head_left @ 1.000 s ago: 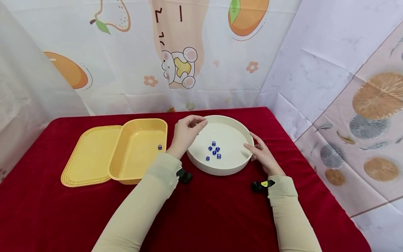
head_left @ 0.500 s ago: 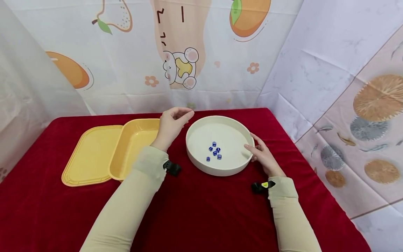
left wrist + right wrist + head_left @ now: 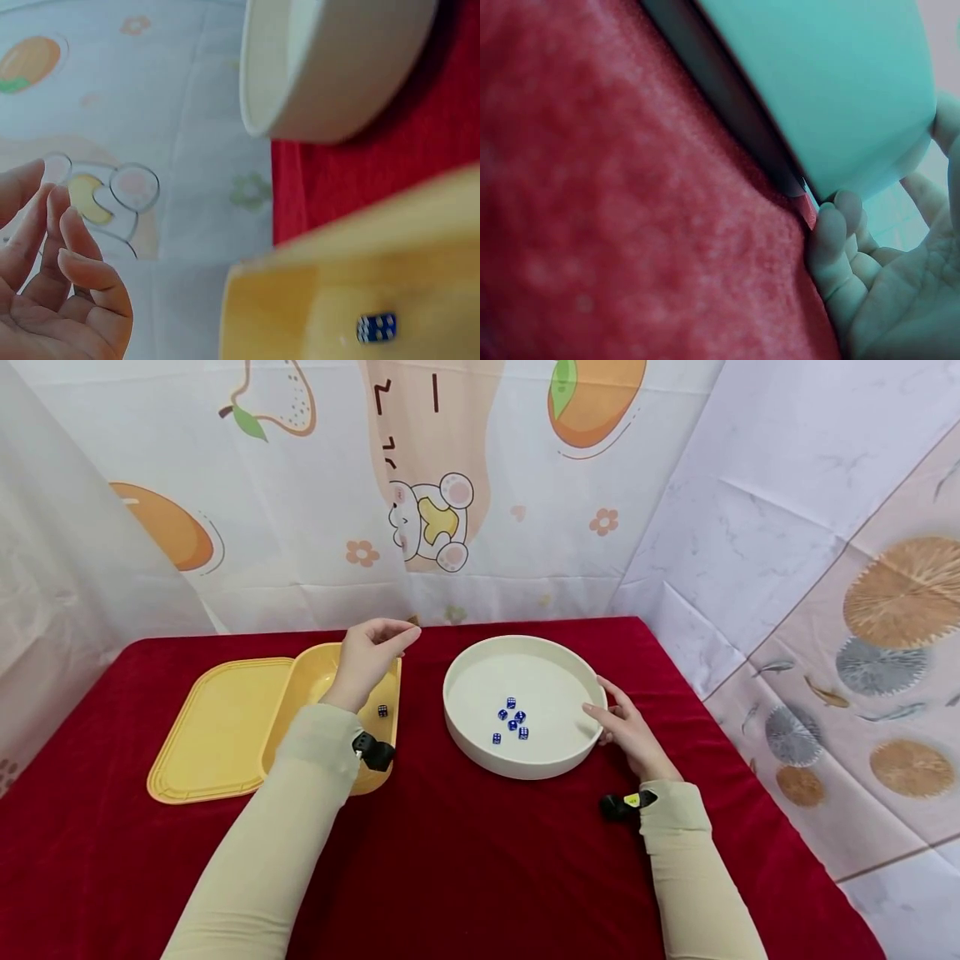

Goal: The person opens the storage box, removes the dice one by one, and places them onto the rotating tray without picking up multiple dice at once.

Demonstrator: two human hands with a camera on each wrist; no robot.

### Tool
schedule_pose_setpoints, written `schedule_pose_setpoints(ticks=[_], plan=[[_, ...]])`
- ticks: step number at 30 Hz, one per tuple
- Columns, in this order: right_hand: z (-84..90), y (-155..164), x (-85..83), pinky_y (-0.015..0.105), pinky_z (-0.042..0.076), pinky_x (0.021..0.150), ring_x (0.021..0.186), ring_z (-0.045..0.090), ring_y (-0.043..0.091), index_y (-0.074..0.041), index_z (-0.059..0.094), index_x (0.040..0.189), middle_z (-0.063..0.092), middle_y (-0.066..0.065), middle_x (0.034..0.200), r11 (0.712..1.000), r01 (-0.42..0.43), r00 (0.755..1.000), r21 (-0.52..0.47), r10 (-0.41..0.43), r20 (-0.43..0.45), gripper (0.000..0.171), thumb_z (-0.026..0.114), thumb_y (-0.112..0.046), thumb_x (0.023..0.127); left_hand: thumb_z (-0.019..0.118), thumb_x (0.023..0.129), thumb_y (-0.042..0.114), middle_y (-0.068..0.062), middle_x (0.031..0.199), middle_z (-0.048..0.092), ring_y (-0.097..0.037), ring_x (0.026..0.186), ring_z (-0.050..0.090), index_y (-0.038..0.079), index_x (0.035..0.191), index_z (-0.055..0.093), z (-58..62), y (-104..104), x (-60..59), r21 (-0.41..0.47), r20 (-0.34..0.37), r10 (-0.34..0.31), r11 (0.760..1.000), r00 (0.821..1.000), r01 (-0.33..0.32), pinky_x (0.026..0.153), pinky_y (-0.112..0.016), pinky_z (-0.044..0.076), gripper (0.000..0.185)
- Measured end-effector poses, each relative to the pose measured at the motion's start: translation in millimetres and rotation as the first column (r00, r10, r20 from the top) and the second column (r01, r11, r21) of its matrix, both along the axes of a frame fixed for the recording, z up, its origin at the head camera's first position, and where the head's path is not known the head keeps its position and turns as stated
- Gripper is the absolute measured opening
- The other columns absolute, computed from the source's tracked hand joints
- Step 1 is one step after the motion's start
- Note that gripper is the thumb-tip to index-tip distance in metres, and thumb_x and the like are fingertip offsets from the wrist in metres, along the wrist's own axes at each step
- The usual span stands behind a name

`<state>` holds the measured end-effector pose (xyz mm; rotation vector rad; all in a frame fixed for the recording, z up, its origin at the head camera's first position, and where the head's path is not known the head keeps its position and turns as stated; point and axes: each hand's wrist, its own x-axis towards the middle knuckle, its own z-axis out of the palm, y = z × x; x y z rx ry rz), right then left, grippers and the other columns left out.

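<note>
My left hand [image 3: 365,662] is over the far part of the yellow box [image 3: 300,718], thumb and fingers loosely bent toward each other. The left wrist view shows the same hand [image 3: 64,277] with nothing visible between its fingertips. One blue die [image 3: 382,711] with white pips lies in the box, below that hand. My right hand [image 3: 626,727] grips the wall of a round cream tray [image 3: 525,770], thumb over the rim and fingers outside. From the right wrist view, its fingertips [image 3: 831,225] are low against the tray's side. Several blue dice [image 3: 512,725] lie grouped inside the tray.
A flat yellow lid [image 3: 217,735] lies left of the box, its right edge meeting it. Red cloth [image 3: 465,860] covers the table, showing between box and tray. Printed curtains [image 3: 300,543] hang behind the table and along its right side.
My left hand has moved left from the tray's near-left rim to over the yellow box. The right hand stays at the tray, and the dice lie as before.
</note>
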<state>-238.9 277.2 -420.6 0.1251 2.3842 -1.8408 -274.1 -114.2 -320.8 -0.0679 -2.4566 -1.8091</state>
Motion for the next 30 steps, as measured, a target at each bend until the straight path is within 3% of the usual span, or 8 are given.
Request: schedule_pose_setpoints(ticks=[5,9,14,19,24,30], plan=[[0.7,0.7,0.3,0.023,0.051,0.065,0.064,0.054,0.007,-0.028,0.024,0.158,0.050,0.008,0.104,1.000,-0.002,1.000,0.006,0.002,0.004,0.073,0.063,-0.032,0.097,0.067,0.093,0.039,0.014,0.091,0.062,-0.016,0.092,0.058,0.007,0.120,0.068,-5.0,-15.8,-1.8,-0.013,0.046,-0.005,1.000,0.999,0.005,0.093,-0.038,0.047,0.042],[1.1,0.8,0.7,0.024,0.051,0.066,0.065,0.054,0.007,-0.029,0.023,0.158,0.050,0.008,0.105,1.000,-0.001,1.000,0.012,0.001,0.013,0.073,0.062,-0.033,0.097,0.065,0.094,0.042,0.011,0.100,0.060,-0.016,0.095,0.054,0.007,0.124,0.066,-5.8,-28.2,-2.5,-0.064,0.125,-0.040,0.997,0.991,0.048,0.090,-0.035,0.045,0.046],[5.4,-1.3,2.3,0.024,0.051,0.066,0.065,0.054,0.008,-0.027,0.023,0.158,0.050,0.008,0.105,1.000,-0.003,1.000,0.005,0.003,0.015,0.073,0.063,-0.031,0.097,0.062,0.097,0.038,0.001,0.121,0.057,-0.018,0.102,0.051,0.008,0.132,0.061,-7.1,-41.0,-5.8,-0.109,0.260,-0.105,0.985,0.960,0.137,0.093,-0.037,0.041,0.047],[13.4,-5.4,5.7,0.024,0.051,0.066,0.064,0.055,0.007,-0.021,0.024,0.158,0.051,0.009,0.103,1.000,-0.006,1.000,-0.009,0.006,0.023,0.072,0.062,-0.026,0.097,0.061,0.097,0.041,-0.005,0.127,0.056,-0.029,0.116,0.052,0.007,0.135,0.057,-16.4,-51.8,-10.1,-0.116,0.332,-0.145,0.974,0.932,0.193,0.095,-0.039,0.041,0.051],[0.9,-1.2,-0.3,0.023,0.050,0.065,0.064,0.054,0.007,-0.026,0.024,0.158,0.050,0.008,0.103,1.000,0.002,1.000,-0.010,-0.002,0.010,0.072,0.063,-0.029,0.097,0.063,0.095,0.045,-0.013,0.137,0.056,-0.034,0.126,0.050,0.005,0.134,0.055,-26.2,-63.0,-11.8,-0.122,0.390,-0.167,0.965,0.906,0.231,0.100,-0.043,0.040,0.057],[1.6,-1.3,1.1,0.023,0.050,0.066,0.064,0.054,0.007,-0.029,0.025,0.158,0.051,0.007,0.103,1.000,0.005,1.000,-0.001,-0.005,-0.001,0.072,0.064,-0.032,0.097,0.063,0.096,0.042,-0.016,0.146,0.051,-0.038,0.131,0.050,0.004,0.137,0.056,-33.5,-71.6,-12.4,-0.195,0.436,-0.187,0.935,0.880,0.296,0.087,-0.034,0.044,0.056]])
